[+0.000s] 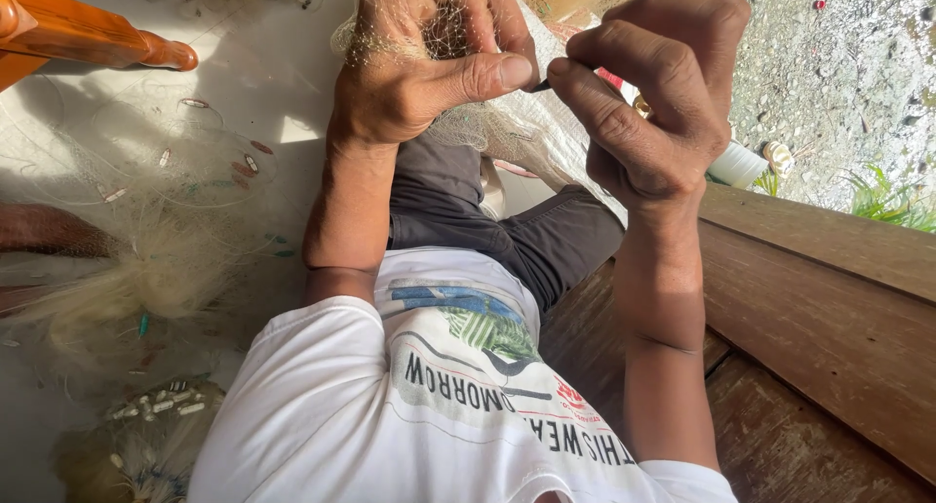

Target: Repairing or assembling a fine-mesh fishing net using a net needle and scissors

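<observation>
Head view, looking down over my own lap. Largest item first: the wooden floor [829, 318] of broad brown planks fills the right and near-right of the scene. On the left, a pale sheet [244, 84] lies spread out, with a loose heap of fine fishing net [146, 269] on it; small floats [156, 406] are bundled in the net at the near left. I wear a white printed shirt [390, 406] and dark grey trousers [487, 220]. A varnished orange wooden chair leg [88, 35] juts in at the far left. A small white container [738, 164] sits beyond the plank edge on the right, next to gravel ground.

Left hand [429, 64]: grip clamped on a bunched section of net [507, 133], which drapes from the hand down over the knees, thumb stretched rightward. Right hand [653, 94]: fingers curled together, forefinger and thumb pinched on a thin dark tool [541, 86], only its tip visible, just beside the left thumb tip.
</observation>
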